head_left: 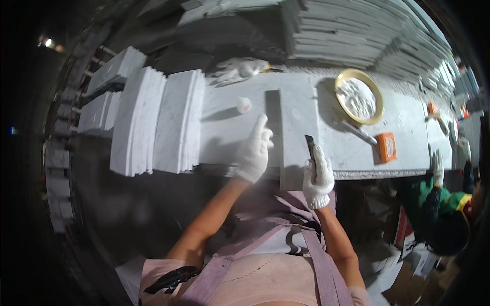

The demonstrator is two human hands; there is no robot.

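Both my hands wear white knitted gloves. My left hand [253,155] is over the front of the worktable, one finger stretched forward and the others partly curled, holding nothing. Beside it lies a long white marble-look tile [298,112], its near end jutting past the table's front edge. My right hand [318,178] is closed round a dark, flat blade-like tool [310,147], whose tip points away from me over the tile's right side. A small white round object [244,105] with a reddish mark stands beyond my left hand.
Stacked tiles [176,122] stand on the left; more slabs [347,35] are piled behind. A yellow bowl [378,115] of white material, a white marker-like stick [360,132] and an orange box [387,147] are at right. Crumpled gloves [240,69] lie behind. A co-worker's gloved hand [438,168] is far right.
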